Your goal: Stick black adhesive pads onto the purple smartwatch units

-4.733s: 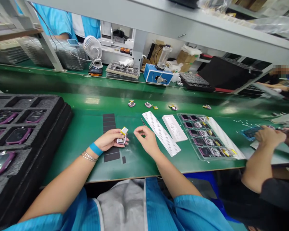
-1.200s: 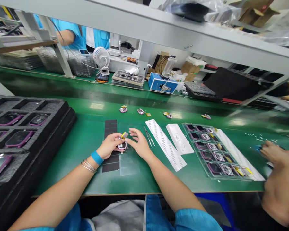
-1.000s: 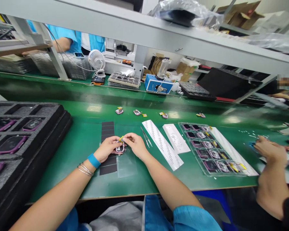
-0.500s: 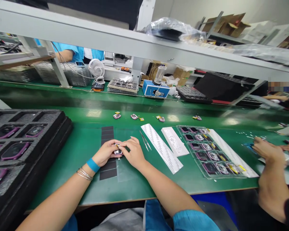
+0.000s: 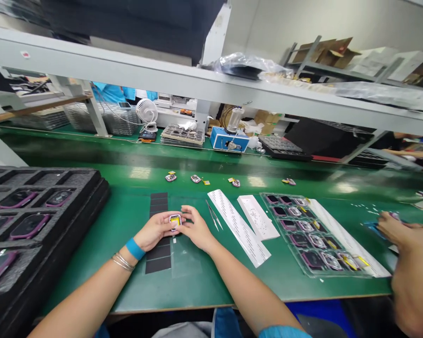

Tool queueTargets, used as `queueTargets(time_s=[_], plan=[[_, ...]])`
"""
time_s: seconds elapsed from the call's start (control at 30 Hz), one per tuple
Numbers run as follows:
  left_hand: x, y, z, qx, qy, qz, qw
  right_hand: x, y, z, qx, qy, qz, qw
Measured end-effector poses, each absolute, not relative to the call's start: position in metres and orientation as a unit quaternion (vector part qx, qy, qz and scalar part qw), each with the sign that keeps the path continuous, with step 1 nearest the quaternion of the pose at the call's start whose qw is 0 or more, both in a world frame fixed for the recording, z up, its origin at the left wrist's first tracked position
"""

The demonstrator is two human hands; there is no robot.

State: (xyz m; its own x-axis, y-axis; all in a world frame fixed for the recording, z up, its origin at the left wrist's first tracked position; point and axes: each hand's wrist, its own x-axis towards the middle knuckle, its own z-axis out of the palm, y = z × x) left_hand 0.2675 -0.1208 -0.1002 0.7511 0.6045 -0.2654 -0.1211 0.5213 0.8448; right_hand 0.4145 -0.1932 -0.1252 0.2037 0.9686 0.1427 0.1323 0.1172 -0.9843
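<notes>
- Your left hand [image 5: 155, 230]: fingers curled, clasping the side of the small pink-rimmed module [image 5: 175, 222] between your hands.
- Your right hand [image 5: 196, 229]: closed in from the other side, fingertips [image 5: 184, 220] pressed to the same module, so both hands share the grasp.
- Module: held face up, a yellow tab [image 5: 175, 218] showing on it; whether the tab is fully seated cannot be told from this view.
- Just right of your right hand: fine tweezers [image 5: 213, 216], lying on the bench, untouched.
- Under and ahead of your hands: dark adhesive strips [image 5: 158, 203] and a clear film sheet [image 5: 185, 263].
- Further right: a printed white strip [image 5: 238, 227] and a white card [image 5: 257, 217].
- Far right of your hands: a clear blister tray [image 5: 289, 249], with a loaded module in most pockets; yellow tabs show mainly in the nearer rows, while the far pockets look darker.
- Ahead of your hands: four loose modules [image 5: 195, 179], waiting outside the tray.
- Left of your left hand: a black foam tray [image 5: 104, 192] of purple-rimmed units, its visible slots filled.
- Well right of your hands: a co-worker's hand [image 5: 398, 230], working apart from yours.
</notes>
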Motion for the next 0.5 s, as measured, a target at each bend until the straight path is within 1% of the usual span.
queueTargets(time_s=[0.07,0.1,0.23,0.37,0.5], plan=[[0.267,-0.121,-0.101,0.471,0.261,0.217,0.814,0.414,-0.193,-0.125,-0.5,-0.469,0.482,0.546],[0.267,-0.121,-0.101,0.487,0.254,0.218,0.807,0.413,-0.193,-0.124,-0.484,-0.465,0.505,0.543],[0.27,-0.121,-0.105,0.518,0.231,0.243,0.787,0.408,-0.193,-0.121,-0.482,-0.47,0.475,0.567],[0.274,-0.121,-0.104,0.517,0.212,0.255,0.789,0.41,-0.193,-0.121,-0.488,-0.478,0.466,0.562],[0.256,-0.121,-0.084,0.465,0.239,0.28,0.806,0.419,-0.192,-0.124,-0.49,-0.491,0.474,0.543]])
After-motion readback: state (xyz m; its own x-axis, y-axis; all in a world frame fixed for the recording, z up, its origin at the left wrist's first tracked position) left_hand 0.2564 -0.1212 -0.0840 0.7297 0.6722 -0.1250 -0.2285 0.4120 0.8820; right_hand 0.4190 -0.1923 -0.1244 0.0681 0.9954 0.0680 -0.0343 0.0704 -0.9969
